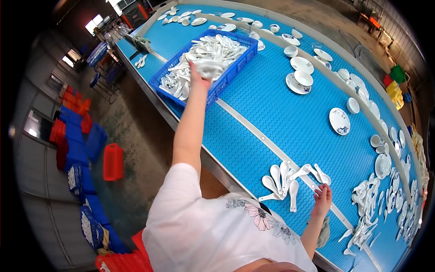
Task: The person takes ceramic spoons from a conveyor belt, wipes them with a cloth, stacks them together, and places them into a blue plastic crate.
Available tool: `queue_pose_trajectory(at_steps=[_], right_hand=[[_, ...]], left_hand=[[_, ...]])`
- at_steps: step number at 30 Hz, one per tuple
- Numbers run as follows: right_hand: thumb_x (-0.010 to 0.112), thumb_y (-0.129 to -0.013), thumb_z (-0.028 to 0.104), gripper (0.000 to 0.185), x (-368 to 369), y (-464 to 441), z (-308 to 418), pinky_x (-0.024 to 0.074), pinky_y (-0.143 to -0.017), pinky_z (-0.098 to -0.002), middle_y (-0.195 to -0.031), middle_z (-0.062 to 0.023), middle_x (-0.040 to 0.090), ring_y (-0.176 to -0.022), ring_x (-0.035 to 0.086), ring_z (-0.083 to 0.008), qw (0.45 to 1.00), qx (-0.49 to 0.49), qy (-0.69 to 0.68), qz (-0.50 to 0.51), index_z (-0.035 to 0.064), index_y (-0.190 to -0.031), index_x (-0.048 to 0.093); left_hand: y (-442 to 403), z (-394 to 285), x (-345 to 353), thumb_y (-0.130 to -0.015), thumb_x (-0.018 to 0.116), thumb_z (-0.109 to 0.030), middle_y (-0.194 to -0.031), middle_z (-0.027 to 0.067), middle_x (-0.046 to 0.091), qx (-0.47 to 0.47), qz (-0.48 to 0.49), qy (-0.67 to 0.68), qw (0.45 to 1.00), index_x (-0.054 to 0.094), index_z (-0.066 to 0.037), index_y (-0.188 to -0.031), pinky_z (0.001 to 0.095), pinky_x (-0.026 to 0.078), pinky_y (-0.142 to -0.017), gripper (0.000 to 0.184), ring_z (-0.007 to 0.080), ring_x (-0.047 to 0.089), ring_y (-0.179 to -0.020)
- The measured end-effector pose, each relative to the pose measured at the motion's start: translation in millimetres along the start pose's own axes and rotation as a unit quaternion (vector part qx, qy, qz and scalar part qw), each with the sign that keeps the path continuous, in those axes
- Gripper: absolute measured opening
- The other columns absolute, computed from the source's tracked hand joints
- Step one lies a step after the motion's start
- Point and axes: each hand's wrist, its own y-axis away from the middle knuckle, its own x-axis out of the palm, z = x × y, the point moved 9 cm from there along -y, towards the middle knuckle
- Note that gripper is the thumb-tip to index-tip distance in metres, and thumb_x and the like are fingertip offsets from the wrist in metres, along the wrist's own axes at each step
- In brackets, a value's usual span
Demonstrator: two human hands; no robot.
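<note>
My left hand (200,78) is over a blue plastic basket (219,86) heaped with white ceramic spoons (222,47). Its thumb shows, and a motion-blurred bunch of spoons (211,68) is in its grip; the other fingers are hidden behind them. Lower right, my right hand (322,199) has its fingers curled together at the bowl of a white spoon (325,179) on the blue belt. Just left of that hand, a loose group of spoons (282,179) lies fanned out on the belt, bowls mostly pointing away from me.
A wide blue conveyor belt (253,127) with pale cross strips runs past me. Plates (340,121), bowls (352,105) and piled spoons (366,195) lie along its far side. On the floor to the left are a red crate (113,162) and stacked blue crates (74,140).
</note>
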Motion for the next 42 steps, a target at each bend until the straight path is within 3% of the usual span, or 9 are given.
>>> queue_pose_trajectory(at_steps=[4, 6, 12, 16, 19, 25, 31, 38, 42], right_hand=[[0.051, -0.087, 0.023, 0.02, -23, -2, 2, 0.0406, -0.061, -0.0181, -0.093, -0.0011, 0.059, -0.073, 0.055, -0.0066, 0.998, -0.028, 0.021, -0.046, 0.01, -0.102, 0.053], [0.052, -0.086, 0.024, 0.023, -35, -7, 5, 0.0386, -0.058, -0.0183, -0.093, 0.0, 0.059, -0.075, 0.055, -0.0065, 0.99, -0.055, 0.096, -0.086, 0.0104, -0.104, 0.053], [0.06, -0.077, 0.019, 0.027, -54, -44, 20, 0.0418, -0.078, -0.0284, -0.092, -0.0093, 0.06, -0.085, 0.055, -0.0168, 0.922, -0.187, 0.329, -0.083, 0.0006, -0.097, 0.057], [0.064, -0.072, 0.024, 0.037, -37, -67, 20, 0.0377, -0.087, -0.0372, -0.106, -0.012, 0.055, -0.1, 0.051, -0.0283, 0.82, -0.255, 0.504, -0.088, 0.0097, -0.105, 0.056], [0.067, -0.068, 0.029, 0.044, -7, -68, 14, 0.0315, -0.092, -0.0424, -0.11, -0.0111, 0.053, -0.104, 0.05, -0.0261, 0.722, -0.285, 0.625, -0.086, 0.0145, -0.108, 0.056], [0.07, -0.065, 0.026, 0.041, 7, -80, -9, 0.0354, -0.087, -0.0441, -0.099, -0.0066, 0.054, -0.093, 0.053, -0.0251, 0.722, -0.081, 0.687, 0.009, 0.0152, -0.103, 0.057], [0.071, -0.063, 0.016, 0.032, 31, -60, 9, 0.0428, -0.079, -0.0342, -0.105, -0.0064, 0.053, -0.096, 0.052, -0.0266, 0.832, -0.166, 0.526, 0.058, 0.0085, -0.09, 0.056], [0.074, -0.057, 0.014, 0.03, 98, -48, -14, 0.0396, -0.085, -0.039, -0.116, -0.0056, 0.051, -0.104, 0.048, -0.026, 0.654, -0.36, 0.626, 0.227, 0.0104, -0.081, 0.055], [0.074, -0.056, 0.018, 0.035, 69, -54, -10, 0.0416, -0.081, -0.0381, -0.106, -0.0067, 0.055, -0.098, 0.051, -0.0267, 0.721, -0.228, 0.633, 0.166, 0.0095, -0.085, 0.057]], left_hand=[[-11, 4, -11, -0.073, 0.05, -0.061, -0.128, 0.0121, 0.035, -0.04, -0.109, -0.062, 0.991, 0.034, -0.01, -0.126, 0.0482, 0.028, -0.094, 0.075, 0.0298, 0.039, -0.112], [12, 31, -19, -0.076, 0.057, -0.047, -0.122, 0.0109, 0.043, -0.011, -0.122, -0.341, 0.932, 0.036, -0.01, -0.124, 0.0447, 0.032, -0.09, 0.065, 0.0262, 0.043, -0.108], [183, 221, -17, -0.076, 0.063, -0.026, -0.095, 0.0031, 0.057, -0.264, 0.238, -0.477, 0.804, 0.049, -0.005, -0.11, 0.0331, 0.044, -0.074, 0.041, 0.0154, 0.055, -0.084], [234, 286, -29, -0.074, 0.064, -0.028, -0.096, 0.0054, 0.056, -0.182, 0.36, -0.532, 0.745, 0.053, -0.003, -0.104, 0.0315, 0.045, -0.072, 0.04, 0.018, 0.056, -0.083], [277, 285, 19, -0.067, 0.067, -0.027, -0.101, 0.0116, 0.055, -0.01, 0.442, -0.674, 0.592, 0.054, -0.006, -0.104, 0.0362, 0.044, -0.079, 0.045, 0.0266, 0.052, -0.094], [335, 295, 55, -0.058, 0.073, -0.037, -0.121, 0.0139, 0.044, 0.036, 0.609, -0.648, 0.455, 0.049, -0.01, -0.114, 0.0409, 0.031, -0.096, 0.067, 0.0321, 0.036, -0.116], [383, 279, 39, -0.04, 0.076, -0.054, -0.14, 0.018, 0.006, 0.066, 0.681, -0.674, 0.281, 0.008, -0.007, -0.135, 0.0556, 0.005, -0.101, 0.126, 0.0365, 0.003, -0.13], [389, 290, 10, -0.044, 0.076, -0.046, -0.135, 0.0179, 0.022, 0.074, 0.693, -0.665, 0.269, 0.014, -0.011, -0.135, 0.0502, 0.015, -0.101, 0.116, 0.0337, 0.02, -0.127], [389, 277, 18, -0.05, 0.075, -0.038, -0.123, 0.0138, 0.038, 0.146, 0.673, -0.679, 0.253, 0.03, -0.016, -0.13, 0.0443, 0.026, -0.094, 0.094, 0.0286, 0.036, -0.116]])
